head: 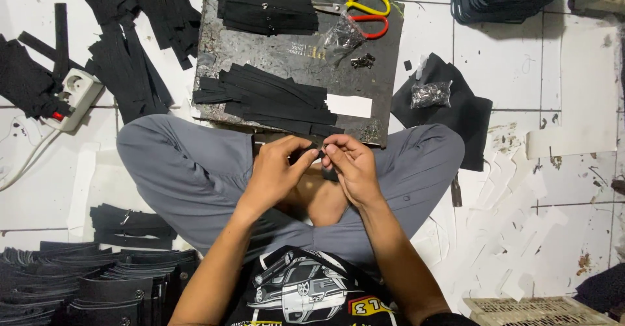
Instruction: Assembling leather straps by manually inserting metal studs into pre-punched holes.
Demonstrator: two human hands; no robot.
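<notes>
I sit cross-legged on a tiled floor in grey trousers. My left hand (277,170) and my right hand (349,168) meet over my lap, fingertips pinched together on a narrow black strip (315,150) held between them. Whether a small metal piece is also pinched there, I cannot make out. Just beyond my hands lies a dark work board (384,72) carrying a fan of black strips (273,98) near me and a neater stack of strips (267,8) at its far side.
Yellow-and-red scissors (364,12), a small clear bag (342,36) and loose metal fittings (362,60) rest on the board. A second bag of fittings (431,93) lies on black material to the right. Black strips and a white power strip (75,95) sit left; stacked black pieces (97,287) lower left.
</notes>
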